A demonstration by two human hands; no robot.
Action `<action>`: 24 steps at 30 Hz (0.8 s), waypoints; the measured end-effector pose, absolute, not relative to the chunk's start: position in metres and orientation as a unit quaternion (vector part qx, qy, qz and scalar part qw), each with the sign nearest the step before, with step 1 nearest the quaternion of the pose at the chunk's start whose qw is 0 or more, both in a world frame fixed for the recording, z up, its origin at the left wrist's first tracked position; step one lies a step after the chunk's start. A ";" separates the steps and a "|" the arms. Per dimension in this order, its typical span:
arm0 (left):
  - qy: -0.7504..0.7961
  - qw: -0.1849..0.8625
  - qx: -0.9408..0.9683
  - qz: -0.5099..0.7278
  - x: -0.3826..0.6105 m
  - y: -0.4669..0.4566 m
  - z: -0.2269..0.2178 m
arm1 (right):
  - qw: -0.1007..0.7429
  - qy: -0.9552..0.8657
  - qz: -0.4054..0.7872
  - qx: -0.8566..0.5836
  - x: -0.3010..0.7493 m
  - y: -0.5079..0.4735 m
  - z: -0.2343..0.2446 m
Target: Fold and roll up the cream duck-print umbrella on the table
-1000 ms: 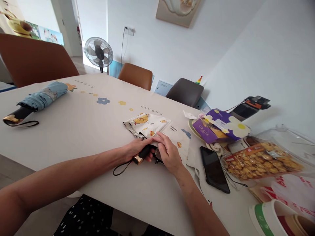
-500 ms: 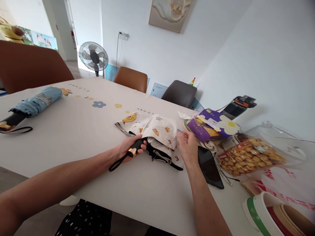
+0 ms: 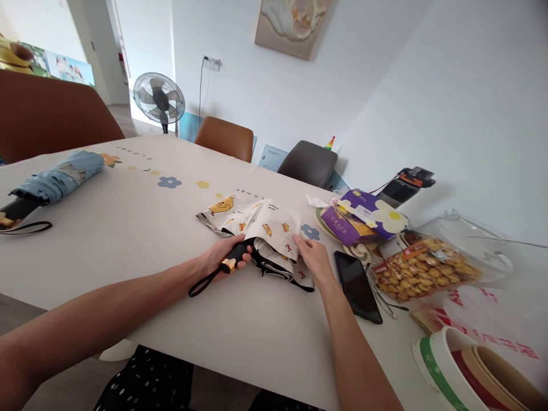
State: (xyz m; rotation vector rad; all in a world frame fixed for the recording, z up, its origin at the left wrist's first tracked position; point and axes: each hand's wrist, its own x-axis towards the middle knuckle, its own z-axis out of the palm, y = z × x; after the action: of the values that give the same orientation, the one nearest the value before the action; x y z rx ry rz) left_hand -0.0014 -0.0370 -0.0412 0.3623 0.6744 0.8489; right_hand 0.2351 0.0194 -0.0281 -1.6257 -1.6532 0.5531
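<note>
A white folding umbrella (image 3: 269, 225) with yellow duck prints and a black lining lies collapsed on the table, its canopy loose and spread in folds. My left hand (image 3: 229, 257) is wrapped round its black and gold handle, from which a black wrist strap hangs. At the canopy's right edge, my right hand (image 3: 312, 254) pinches the white fabric between thumb and fingers. Some lower folds are hidden behind that hand. Over on the left of the table lies a rolled light-blue umbrella (image 3: 64, 177) with a black handle.
Right of my hands lie a black phone (image 3: 358, 288) and cables. Beyond are a purple box (image 3: 359, 217), a container of snacks (image 3: 428, 268) and a white and green cup-shaped container (image 3: 440, 359). Chairs (image 3: 225, 138) and a fan (image 3: 159, 98) stand behind the table (image 3: 171, 308).
My right hand has moved left from beside the canopy onto its right edge and now grips the fabric. My left hand keeps its hold on the handle.
</note>
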 end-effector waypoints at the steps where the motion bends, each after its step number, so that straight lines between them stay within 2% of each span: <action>1: 0.325 0.841 0.175 0.395 -0.001 -0.038 -0.040 | 0.360 -0.631 0.249 -0.640 0.233 0.018 -0.027; 3: 0.343 0.838 0.179 0.386 0.000 -0.039 -0.037 | 0.374 -0.594 0.340 -0.626 0.230 0.015 -0.023; 7: 0.370 0.815 0.185 0.405 0.002 -0.041 -0.032 | 0.457 -0.492 0.503 -0.544 0.222 0.009 -0.006; 13: 0.414 0.797 0.207 0.387 0.006 -0.044 -0.023 | 0.494 -0.437 0.609 -0.442 0.194 0.021 0.051; 17: 0.397 0.799 0.214 0.399 0.007 -0.042 -0.025 | 0.465 -0.463 0.648 -0.387 0.150 0.043 0.077; 24: 0.362 0.814 0.188 0.413 0.008 -0.037 -0.034 | 0.355 -0.477 0.763 -0.253 0.087 0.059 0.074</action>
State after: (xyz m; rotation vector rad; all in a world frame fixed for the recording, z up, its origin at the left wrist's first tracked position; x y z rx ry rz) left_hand 0.0075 -0.0372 -0.0337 0.4011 0.7735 0.8824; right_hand 0.0865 0.0594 0.0744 -0.6539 -1.2333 1.9719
